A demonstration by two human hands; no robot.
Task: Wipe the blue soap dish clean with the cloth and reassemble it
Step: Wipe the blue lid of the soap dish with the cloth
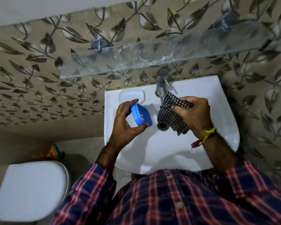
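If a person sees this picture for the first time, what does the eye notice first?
The bright blue plastic soap dish, held by the left hand over the white ceramic sink. Beside it, the right hand grips a black-and-white checked cloth under the metal tap.

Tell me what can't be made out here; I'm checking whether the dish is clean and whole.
Head view, the only one:
- blue soap dish: its far side is covered by the left hand; whether a second part sits under it cannot be told.
- Dirt on the dish: too small to judge.
- cloth: partly bunched inside the right hand.
- sink drain: half covered by the cloth.
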